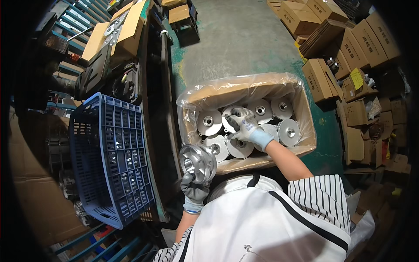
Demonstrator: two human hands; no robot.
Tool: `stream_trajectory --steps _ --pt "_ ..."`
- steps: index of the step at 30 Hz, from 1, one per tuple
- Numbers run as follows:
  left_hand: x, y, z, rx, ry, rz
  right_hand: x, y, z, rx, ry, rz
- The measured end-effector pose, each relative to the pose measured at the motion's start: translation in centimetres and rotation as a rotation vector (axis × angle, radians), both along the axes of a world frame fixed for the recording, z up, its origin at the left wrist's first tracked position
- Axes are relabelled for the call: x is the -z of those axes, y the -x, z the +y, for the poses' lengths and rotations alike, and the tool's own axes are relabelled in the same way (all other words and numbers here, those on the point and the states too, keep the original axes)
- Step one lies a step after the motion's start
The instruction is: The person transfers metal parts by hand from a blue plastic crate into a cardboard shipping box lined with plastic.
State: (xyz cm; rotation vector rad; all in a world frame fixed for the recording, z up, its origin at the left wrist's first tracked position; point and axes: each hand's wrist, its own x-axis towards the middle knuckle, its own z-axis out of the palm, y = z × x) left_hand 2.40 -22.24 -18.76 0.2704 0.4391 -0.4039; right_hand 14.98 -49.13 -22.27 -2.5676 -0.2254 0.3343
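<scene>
My left hand (194, 192), in a grey work glove, is closed round the lower side of a silvery metal motor end cover (198, 163). The cover is tilted on edge beside the box's near left corner, and its round central bore shows. My right hand (244, 124), in a pale glove with a light blue cuff, reaches into a cardboard box (246, 166) lined with clear plastic. Its fingers are apart over a round metal cover (227, 114) in the far row and seem to touch it. Several similar covers (209, 123) lie hub-up around it; the hand partly hides some.
A blue plastic crate (124, 157) with metal parts stands at left beside a dark bench edge (163, 87). An open carton (131, 30) of metal parts sits farther back. Stacked cardboard boxes (366, 43) line the right side. A small stool (181, 19) stands on the far floor.
</scene>
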Motion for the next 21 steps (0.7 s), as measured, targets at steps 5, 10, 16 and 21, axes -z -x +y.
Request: stream_trajectory --steps 5,10,16,21 --pt "0.0 0.0 0.1 0.002 0.044 -0.002 0.2 -1.5 1.1 -0.009 0.124 0.029" --pt "-1.2 -0.4 -1.0 -0.046 -0.11 0.064 0.6 -2.3 1.6 0.042 0.127 0.044" --pt "-1.3 -0.8 -1.4 -0.011 -0.091 0.076 0.9 -2.2 1.2 0.065 0.079 0.049" --pt "-2.5 -1.5 -2.5 -0.002 -0.075 0.043 0.7 -2.2 1.0 0.073 0.108 0.109"
